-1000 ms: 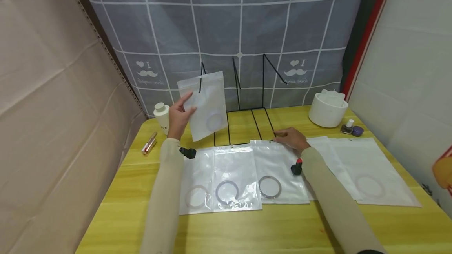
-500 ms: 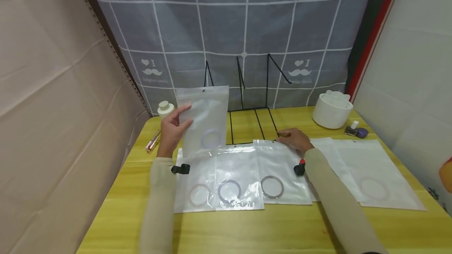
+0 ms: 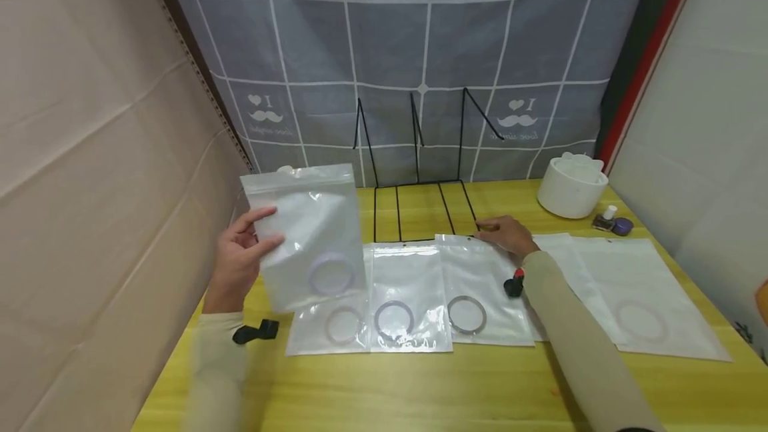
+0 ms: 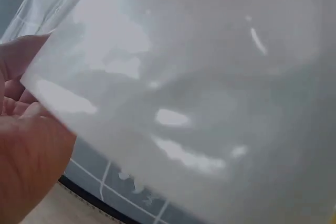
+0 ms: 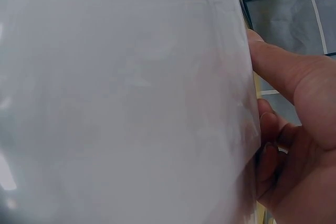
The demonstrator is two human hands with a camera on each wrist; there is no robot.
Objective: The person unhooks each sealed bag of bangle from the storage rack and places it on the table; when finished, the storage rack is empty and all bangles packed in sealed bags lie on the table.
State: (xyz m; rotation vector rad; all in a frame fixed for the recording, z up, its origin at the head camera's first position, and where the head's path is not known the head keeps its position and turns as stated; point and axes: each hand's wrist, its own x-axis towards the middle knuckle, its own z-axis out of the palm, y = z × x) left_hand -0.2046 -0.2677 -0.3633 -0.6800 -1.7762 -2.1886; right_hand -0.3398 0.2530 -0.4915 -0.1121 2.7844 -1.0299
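Note:
My left hand pinches the left edge of a zip-lock bag, held up before me on the left. Low inside the bag shows a pale purple bangle. In the left wrist view the glossy bag fills most of the frame, its corner between thumb and fingers. My right hand grips the right base wire of a black display rack with thumb and curled fingers; the bag edge partly hides the fingertips in the right wrist view. The rack's three hooks hold nothing.
Several bagged bangles lie across the table, such as a middle bag and a far-right bag. A white pot, a nail polish bottle and a purple jar stand back right.
The left hand has drawn the bag off the rack's left hook and brought it down, left and nearer. The right hand has stayed at the rack base.

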